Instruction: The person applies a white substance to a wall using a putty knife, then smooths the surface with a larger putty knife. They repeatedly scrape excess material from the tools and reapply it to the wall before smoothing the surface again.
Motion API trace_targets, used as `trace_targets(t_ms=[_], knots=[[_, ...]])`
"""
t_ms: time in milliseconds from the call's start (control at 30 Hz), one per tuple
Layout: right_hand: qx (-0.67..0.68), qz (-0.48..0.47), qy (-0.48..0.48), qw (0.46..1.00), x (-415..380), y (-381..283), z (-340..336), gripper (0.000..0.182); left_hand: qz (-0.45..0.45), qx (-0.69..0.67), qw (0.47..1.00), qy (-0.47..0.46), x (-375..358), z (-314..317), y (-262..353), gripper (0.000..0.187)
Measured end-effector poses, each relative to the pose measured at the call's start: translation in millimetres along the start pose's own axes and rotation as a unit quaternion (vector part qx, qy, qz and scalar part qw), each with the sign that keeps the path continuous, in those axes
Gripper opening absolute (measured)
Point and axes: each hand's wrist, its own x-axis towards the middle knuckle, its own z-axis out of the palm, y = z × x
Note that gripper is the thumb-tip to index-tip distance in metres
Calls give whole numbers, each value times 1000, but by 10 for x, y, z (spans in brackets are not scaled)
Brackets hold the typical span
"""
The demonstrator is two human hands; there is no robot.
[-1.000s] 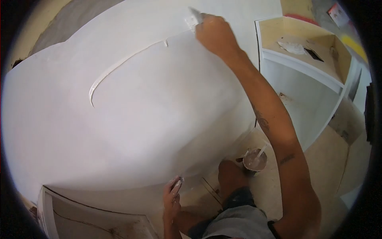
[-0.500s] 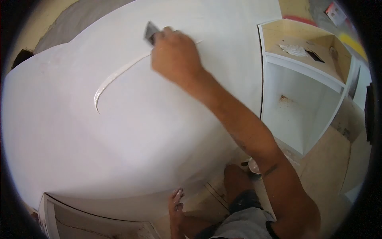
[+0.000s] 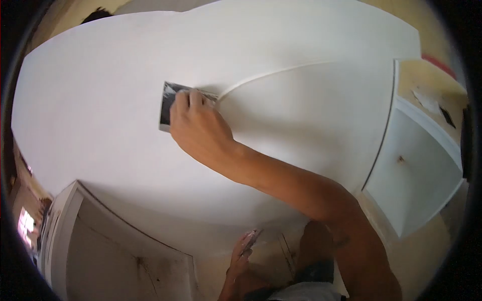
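Right hand (image 3: pixel 198 115) and scraper (image 3: pixel 166 108) have moved from the upper stretch of the curved line of paste (image 3: pixel 266 76) to its left end, and the view has turned with them, so the cabinet (image 3: pixel 411 145) now sits further right. The fingers are bent over the top of the scraper, closed firmly on it, with the thumb out of sight. The tool's broad dark face, streaked with white, lies against or very close to the white wall (image 3: pixel 95 95); its right end meets the paste, which runs up and away to the right as a thin raised line.

Low down by the knees, the left hand (image 3: pixel 242 253) is well apart from the wall work. Its fingers are closed around a thin, white-smeared tool (image 3: pixel 249 242), too small to make out exactly. Beside the left edge of the view stands a second, pale cabinet frame (image 3: pixel 63 236).

To do this smoothing well, I judge that the blade wants a low, even tilt and the same pressure along its whole edge, since leaning on one corner would likely draw another ridge. A long, unbroken pull that overlaps the raised line should flatten it better than short dabs. A clean edge matters too: the white streaks on the scraper could drag marks across the smooth surface.
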Motion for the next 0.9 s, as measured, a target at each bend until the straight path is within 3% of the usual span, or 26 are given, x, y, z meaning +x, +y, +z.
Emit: trace_targets(t_ms=[67, 133, 267, 300, 333, 400, 500, 667, 833, 900], knots=[[-12, -28, 10, 999, -66, -146, 84, 22, -27, -9, 999, 36, -68, 44, 82, 62], [6, -82, -58, 995, -173, -230, 57, 23, -62, -15, 996, 65, -210, 62, 140, 61], [-79, -157, -41, 984, -357, -337, -94, 23, -94, -21, 991, 96, -379, 107, -16, 60], [-46, -167, -115, 978, -348, -332, -135, 23, -102, -46, 988, 102, -422, 113, -65, 60], [-39, -167, -112, 979, -318, -267, -205, 23, -104, -43, 988, 109, -474, 141, -113, 60], [97, -85, -200, 971, -235, -10, -323, 22, -157, -60, 974, 149, -472, 140, -196, 53], [205, 50, -115, 971, -305, 663, -494, 21, -86, -105, 983, 121, -328, 185, -125, 55], [213, 386, -52, 896, -514, 2048, -905, 31, -127, -149, 978, 75, -90, 266, -154, 57], [119, 476, -73, 868, -896, 3044, -1027, 33, -149, -192, 968, 65, 85, 449, -42, 55], [102, 488, -83, 863, -796, 3030, -874, 34, -126, -150, 979, 49, 59, 228, -145, 55]])
